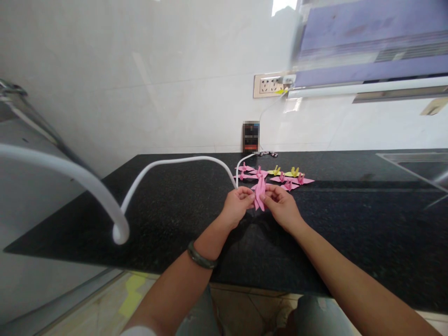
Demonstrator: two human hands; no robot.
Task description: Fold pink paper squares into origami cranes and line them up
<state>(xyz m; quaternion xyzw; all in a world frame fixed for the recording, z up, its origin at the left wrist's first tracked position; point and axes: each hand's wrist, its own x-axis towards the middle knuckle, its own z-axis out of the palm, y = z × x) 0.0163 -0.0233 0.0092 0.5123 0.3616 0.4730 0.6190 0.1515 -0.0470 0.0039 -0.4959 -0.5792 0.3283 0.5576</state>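
Observation:
A pink origami crane (260, 192), its paper points lying close together, is held up between my two hands over the dark counter. My left hand (239, 205) pinches its left side with thumb and fingers. On the other side my right hand (282, 207) grips the paper, thumb in front and fingers behind. Just beyond the hands lie several folded pink paper cranes (289, 185) and two yellow ones, among them a yellow crane (294, 172). The held paper and fingers partly cover the nearest cranes.
A white bendable tube (182, 160) arches over the black countertop (168, 219) from the left and ends beside my left hand. A blurred-out upright device (251, 137) leans on the wall, below a socket panel (273, 85). At the right is a sink edge (409, 170).

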